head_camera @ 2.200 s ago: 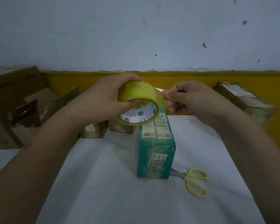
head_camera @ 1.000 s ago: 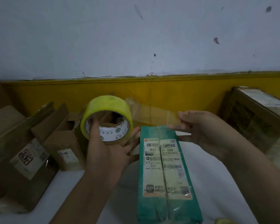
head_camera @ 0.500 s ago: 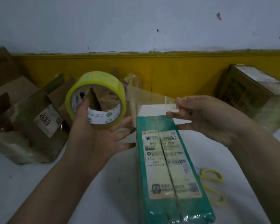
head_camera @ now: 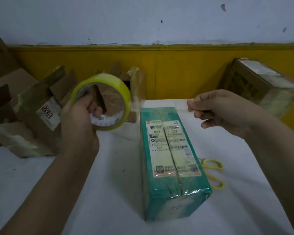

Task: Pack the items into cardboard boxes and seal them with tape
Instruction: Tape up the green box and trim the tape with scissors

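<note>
A long teal box (head_camera: pixel 168 160) with white shipping labels on top lies on the white table (head_camera: pixel 109 192), one end toward me. My left hand (head_camera: pixel 80 122) grips a yellow-green roll of clear tape (head_camera: pixel 107 83) held up left of the box, fingers through its core. My right hand (head_camera: pixel 222 112) pinches the free end of the tape strip (head_camera: pixel 159 103). The strip stretches from the roll across the box's far end, just above it.
Yellow-handled scissors (head_camera: pixel 212 173) lie on the table right of the teal box. Several open and flattened brown cardboard boxes (head_camera: pixel 34 114) crowd the left back. A taped brown box (head_camera: pixel 261 89) stands at the back right against the yellow wall band.
The tape strip has been pulled out longer and wider across the box's far end. My left hand now grips the roll through its core. My right hand moved further right.
</note>
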A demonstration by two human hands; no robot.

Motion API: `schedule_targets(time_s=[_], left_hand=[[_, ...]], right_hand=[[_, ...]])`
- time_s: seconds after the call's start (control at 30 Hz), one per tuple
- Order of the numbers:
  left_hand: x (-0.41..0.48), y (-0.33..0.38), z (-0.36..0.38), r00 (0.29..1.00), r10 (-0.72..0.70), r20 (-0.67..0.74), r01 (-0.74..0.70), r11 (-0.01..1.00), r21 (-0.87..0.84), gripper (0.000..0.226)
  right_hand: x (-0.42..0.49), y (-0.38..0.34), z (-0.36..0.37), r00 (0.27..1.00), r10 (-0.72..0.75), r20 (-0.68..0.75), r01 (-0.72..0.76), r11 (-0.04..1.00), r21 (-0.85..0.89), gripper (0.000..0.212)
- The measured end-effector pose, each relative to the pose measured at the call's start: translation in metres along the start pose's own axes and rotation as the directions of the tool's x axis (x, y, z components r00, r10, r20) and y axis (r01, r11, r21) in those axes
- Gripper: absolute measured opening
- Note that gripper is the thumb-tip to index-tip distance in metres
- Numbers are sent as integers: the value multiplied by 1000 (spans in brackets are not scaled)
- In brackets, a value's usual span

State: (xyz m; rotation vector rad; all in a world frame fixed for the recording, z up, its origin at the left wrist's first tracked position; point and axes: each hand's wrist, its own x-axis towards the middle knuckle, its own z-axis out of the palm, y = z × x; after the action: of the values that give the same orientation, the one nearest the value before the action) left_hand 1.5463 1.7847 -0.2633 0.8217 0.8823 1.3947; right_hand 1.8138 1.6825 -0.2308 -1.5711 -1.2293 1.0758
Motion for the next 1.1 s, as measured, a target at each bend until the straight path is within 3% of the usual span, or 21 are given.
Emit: schedule_targets(time_s=[0.17, 0.33, 0.43, 0.7, 0.8, 0.9, 1.0, 1.03, 1.1], left_hand=[[-12, -8, -20, 975, 217, -44, -208, 965, 159, 39], [-16, -16, -27, 936, 348, 54, -350, 906, 238, 19], [-18, -24, -32, 926, 372, 71, -376, 884, 279, 28], [-36, -96, -47, 924, 381, 5, -357, 860, 366, 20], [-36, -103, -47, 891, 452, 48, -428, 798, 423, 21], [-32, -102, -50, 876, 479, 58, -454, 778, 435, 23], [-31, -102, -53, 871, 488, 61, -461, 766, 448, 24], [-32, -101, -53, 868, 493, 62, -465, 760, 454, 23], [-33, -100, -52, 863, 501, 66, -474, 757, 451, 20]], right_hand=[[-10, 10, -7, 998, 54, 44, -56, 997, 44, 20], [-11, 19, -4, 996, 70, 57, -73, 996, 49, 20], [-11, 26, -4, 994, 91, 52, -94, 994, 63, 18], [-9, 65, 29, 968, 201, 150, -219, 969, 115, 28], [-9, 64, 37, 975, 198, 101, -195, 980, -41, 33], [-14, 51, 35, 987, 160, -32, -161, 929, -333, 35], [-15, 36, 28, 982, 19, -190, -161, 616, -771, 96], [-17, 29, 26, 974, -50, -220, -153, 569, -808, 99], [-21, 7, 27, 939, -218, -267, -92, 588, -804, 77]])
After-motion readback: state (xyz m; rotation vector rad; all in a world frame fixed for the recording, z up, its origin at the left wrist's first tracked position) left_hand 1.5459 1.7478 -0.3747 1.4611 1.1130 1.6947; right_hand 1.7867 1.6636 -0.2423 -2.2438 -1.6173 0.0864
